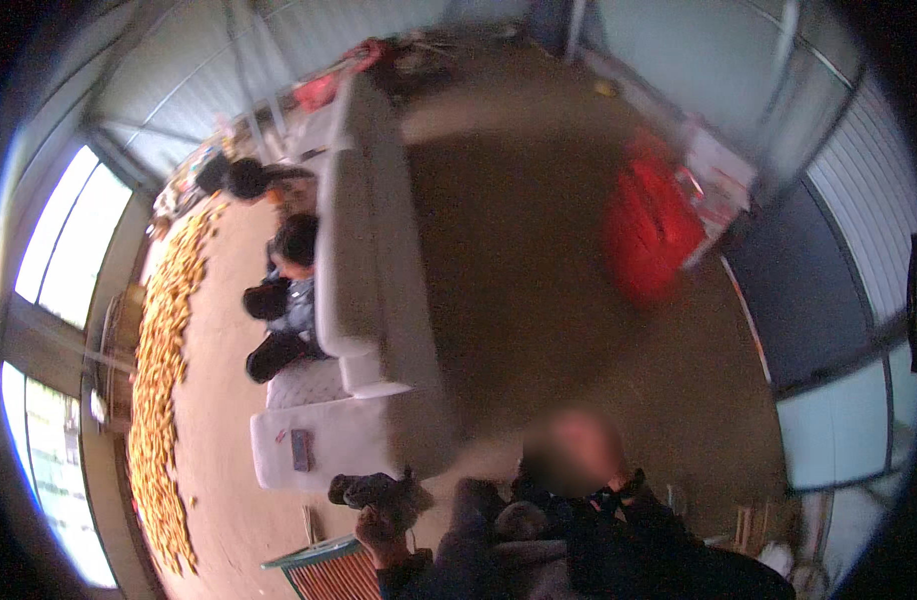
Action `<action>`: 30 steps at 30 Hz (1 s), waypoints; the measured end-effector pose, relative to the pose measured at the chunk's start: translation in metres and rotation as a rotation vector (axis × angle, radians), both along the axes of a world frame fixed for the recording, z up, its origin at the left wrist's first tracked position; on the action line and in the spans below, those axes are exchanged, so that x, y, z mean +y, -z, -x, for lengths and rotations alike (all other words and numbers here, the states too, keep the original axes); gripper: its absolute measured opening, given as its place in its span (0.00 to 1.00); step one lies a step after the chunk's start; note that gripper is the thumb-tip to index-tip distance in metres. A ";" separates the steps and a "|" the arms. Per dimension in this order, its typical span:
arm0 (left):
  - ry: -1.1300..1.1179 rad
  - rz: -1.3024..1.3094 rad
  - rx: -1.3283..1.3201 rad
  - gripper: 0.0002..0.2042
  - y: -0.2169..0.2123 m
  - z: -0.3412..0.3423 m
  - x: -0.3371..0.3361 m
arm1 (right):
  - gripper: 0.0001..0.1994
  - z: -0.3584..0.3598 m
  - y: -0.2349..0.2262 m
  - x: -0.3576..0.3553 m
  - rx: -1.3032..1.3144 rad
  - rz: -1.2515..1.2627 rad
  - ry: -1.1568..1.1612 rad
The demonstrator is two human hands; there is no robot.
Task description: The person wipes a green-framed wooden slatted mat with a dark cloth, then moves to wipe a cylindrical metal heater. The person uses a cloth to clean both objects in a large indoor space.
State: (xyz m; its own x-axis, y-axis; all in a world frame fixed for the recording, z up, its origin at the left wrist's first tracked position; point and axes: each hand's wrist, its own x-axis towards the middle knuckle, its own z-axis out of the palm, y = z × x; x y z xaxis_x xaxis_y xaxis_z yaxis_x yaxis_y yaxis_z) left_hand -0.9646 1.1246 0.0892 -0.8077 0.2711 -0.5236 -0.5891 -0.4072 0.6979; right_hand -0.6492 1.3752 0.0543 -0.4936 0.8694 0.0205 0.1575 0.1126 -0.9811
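My left hand (382, 532) comes up from a dark sleeve at the lower edge. It looks closed against a dark, lumpy thing (374, 490), whose kind I cannot make out. Dark clothing (469, 520) fills the lower middle. Right of it is a blurred pinkish patch (579, 450) among dark cloth; I cannot tell whether my right hand is there. Beyond my left hand stands a pale grey sofa (374, 230), with a small dark flat box or phone (301, 450) on its near arm.
Two people (297, 245) sit on the sofa, facing left. A long heap of yellow corn cobs (164, 390) lies on the floor by the windows. At right, a smeared red thing (654, 225) stands beside a white box (719, 170). A green-edged slatted rack (329, 570) is at lower left.
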 end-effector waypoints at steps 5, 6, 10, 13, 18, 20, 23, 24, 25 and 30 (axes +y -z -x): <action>0.530 -0.166 0.358 0.13 0.020 0.000 0.048 | 0.13 -0.033 -0.017 0.021 -0.119 0.003 0.112; 0.475 0.051 0.460 0.13 0.026 0.001 0.061 | 0.13 -0.036 -0.021 0.025 -0.120 0.008 0.124; 0.685 0.684 1.038 0.07 0.032 0.017 0.090 | 0.12 -0.054 -0.034 0.040 -0.157 0.037 0.171; 0.824 0.206 0.685 0.05 0.047 0.041 0.106 | 0.12 -0.060 -0.028 0.048 -0.066 0.204 0.225; 0.597 0.204 0.591 0.06 0.074 0.047 0.173 | 0.12 -0.059 -0.002 0.085 0.000 0.420 0.266; 0.655 0.119 0.380 0.08 0.053 0.038 0.220 | 0.12 -0.057 -0.008 0.106 -0.043 0.401 0.311; 0.707 0.007 -0.011 0.09 0.024 0.027 0.294 | 0.12 -0.069 0.031 0.133 -0.076 0.225 0.314; 0.743 0.021 -0.040 0.10 0.020 0.028 0.314 | 0.13 -0.064 0.032 0.146 -0.070 0.151 0.293; 0.830 0.110 0.107 0.11 0.019 0.031 0.331 | 0.13 -0.065 0.030 0.156 -0.067 0.188 0.295; 0.847 0.173 0.317 0.14 0.064 0.064 0.373 | 0.13 -0.032 -0.037 0.222 -0.147 0.330 0.399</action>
State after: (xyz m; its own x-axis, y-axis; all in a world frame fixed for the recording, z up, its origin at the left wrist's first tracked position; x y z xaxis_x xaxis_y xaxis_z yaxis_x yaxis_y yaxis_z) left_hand -1.0288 1.4976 0.0252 -0.4872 0.7761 -0.4004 -0.4139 0.1985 0.8884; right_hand -0.6175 1.5976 0.0909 -0.1006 0.9387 -0.3297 0.2634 -0.2944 -0.9187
